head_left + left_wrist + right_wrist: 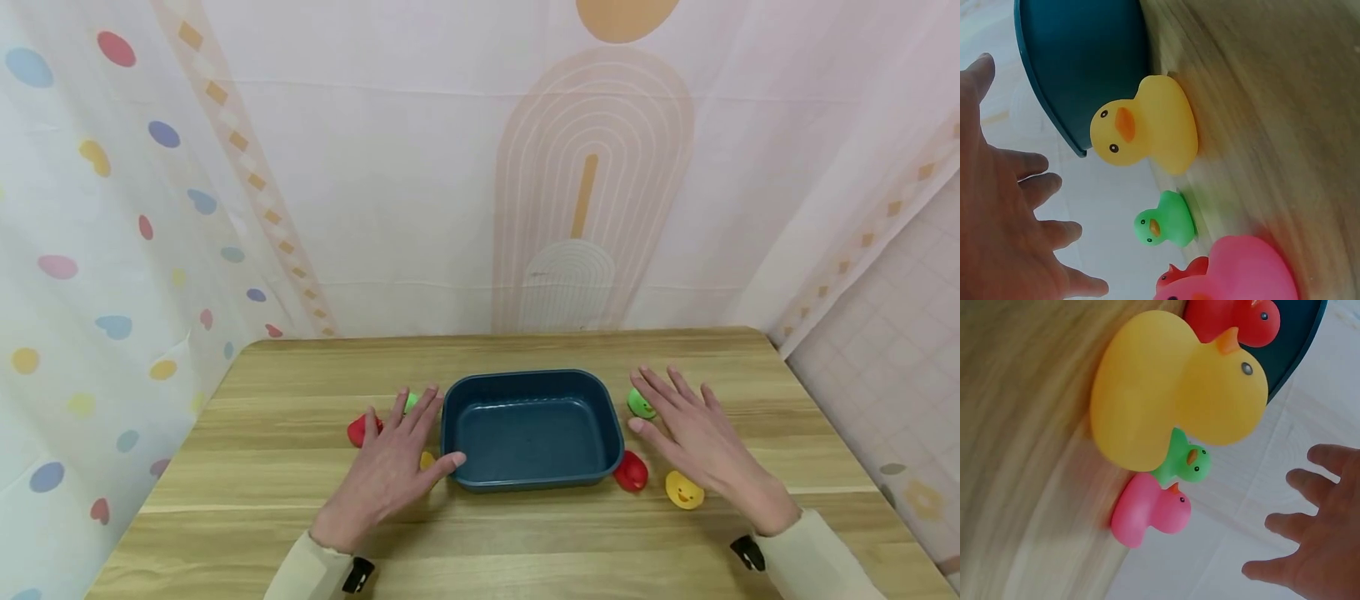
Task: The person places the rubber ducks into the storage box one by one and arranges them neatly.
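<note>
A dark blue rectangular tub (534, 437) stands between both hands. My left hand (390, 475) hovers palm down with spread fingers, its thumb overlapping the tub's left rim in the head view. Around it are a yellow rubber duck (1169, 122), a green duck (1175, 219), a pink duck (1257, 269) and a red duck (356, 432). My right hand (705, 442) is likewise spread in the air, holding nothing. Near it are another green duck (640, 405), red duck (632, 472), yellow duck (685, 490) and pink duck (1138, 509); the head view hides both pink ones.
A wood-grain table (525, 542) carries everything. Behind it hangs a pale patterned curtain (390, 192), with a dotted curtain (112, 233) on the left. The table's far edge runs along the curtain's foot.
</note>
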### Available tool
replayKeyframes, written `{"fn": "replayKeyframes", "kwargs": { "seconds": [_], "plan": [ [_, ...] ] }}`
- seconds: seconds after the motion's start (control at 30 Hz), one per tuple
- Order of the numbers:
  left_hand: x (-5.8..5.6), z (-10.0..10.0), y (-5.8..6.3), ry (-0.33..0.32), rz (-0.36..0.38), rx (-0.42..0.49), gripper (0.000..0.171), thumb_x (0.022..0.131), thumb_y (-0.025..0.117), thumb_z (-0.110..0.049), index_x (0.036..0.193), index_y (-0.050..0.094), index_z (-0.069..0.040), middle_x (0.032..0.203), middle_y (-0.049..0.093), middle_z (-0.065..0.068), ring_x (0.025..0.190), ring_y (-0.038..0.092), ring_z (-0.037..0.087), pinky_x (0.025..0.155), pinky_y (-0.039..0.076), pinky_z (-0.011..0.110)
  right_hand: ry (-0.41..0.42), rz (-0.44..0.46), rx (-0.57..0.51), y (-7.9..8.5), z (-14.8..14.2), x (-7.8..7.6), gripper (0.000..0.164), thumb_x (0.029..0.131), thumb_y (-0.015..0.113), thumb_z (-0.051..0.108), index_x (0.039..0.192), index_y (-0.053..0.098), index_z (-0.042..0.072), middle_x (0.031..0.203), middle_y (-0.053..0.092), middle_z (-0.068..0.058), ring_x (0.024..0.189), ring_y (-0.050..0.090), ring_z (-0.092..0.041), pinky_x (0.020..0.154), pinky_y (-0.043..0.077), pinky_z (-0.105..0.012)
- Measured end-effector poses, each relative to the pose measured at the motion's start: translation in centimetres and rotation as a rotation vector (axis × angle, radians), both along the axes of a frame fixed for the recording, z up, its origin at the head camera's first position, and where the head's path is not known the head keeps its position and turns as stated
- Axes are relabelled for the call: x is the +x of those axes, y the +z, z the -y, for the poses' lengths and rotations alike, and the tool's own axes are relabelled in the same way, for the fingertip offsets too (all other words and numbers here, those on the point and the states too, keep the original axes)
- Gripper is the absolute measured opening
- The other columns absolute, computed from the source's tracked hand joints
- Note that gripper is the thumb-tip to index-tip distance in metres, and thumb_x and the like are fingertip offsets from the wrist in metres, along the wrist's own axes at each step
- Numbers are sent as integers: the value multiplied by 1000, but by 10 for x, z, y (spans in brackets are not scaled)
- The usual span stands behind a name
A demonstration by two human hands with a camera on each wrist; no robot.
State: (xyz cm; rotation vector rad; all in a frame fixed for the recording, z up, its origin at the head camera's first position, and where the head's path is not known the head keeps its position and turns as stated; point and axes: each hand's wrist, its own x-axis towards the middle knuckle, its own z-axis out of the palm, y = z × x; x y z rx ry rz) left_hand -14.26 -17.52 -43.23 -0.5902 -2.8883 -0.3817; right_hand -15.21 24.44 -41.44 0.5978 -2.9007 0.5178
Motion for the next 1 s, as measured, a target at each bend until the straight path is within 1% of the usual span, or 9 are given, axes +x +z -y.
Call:
{"fn": "replayKeyframes", "kwargs": {
  "seconds": [0.13,0.33,0.6,0.67,0.83,1.0],
  "plan": [
    [-1,-1,-2,-9,13,-7,90,96,56,-68,162,36,-9,166,34,12,152,26,47,110,19,83,32,-4,-6,-3,-4,1,64,107,54,45,158,43,8,163,39,-16,150,27,-50,111,22,-79],
    [-1,-2,-5,-23,31,-11,88,98,55,-67,160,38,-8,166,35,12,151,27,47,109,20,83,84,27,-72,-8,-12,6,64,104,61,41,156,46,7,160,43,-17,148,32,-50,110,25,-78],
    [0,-4,-5,-18,47,-16,86,98,54,-66,160,40,-8,165,37,13,151,28,46,109,21,83,167,50,-136,-15,-19,8,63,98,72,37,148,55,3,149,56,-19,141,43,-49,110,29,-76],
    [0,-4,-6,-18,46,-18,86,98,54,-67,159,41,-8,165,37,12,151,28,46,109,22,82,181,68,-155,-16,-20,9,62,97,73,37,146,58,4,146,58,-18,139,46,-49,108,33,-75],
    [1,-4,-8,-17,57,-20,87,97,55,-68,159,42,-8,166,36,11,152,28,46,110,21,82,208,99,-172,-20,-22,11,58,95,76,39,140,64,6,141,64,-15,131,56,-43,101,49,-65],
    [1,-4,-9,-15,70,-24,87,97,55,-69,160,41,-10,167,34,9,153,26,44,111,20,81,258,103,-161,-24,-22,11,54,93,77,38,134,68,4,134,69,-10,123,64,-33,97,55,-53]
  ]
}}
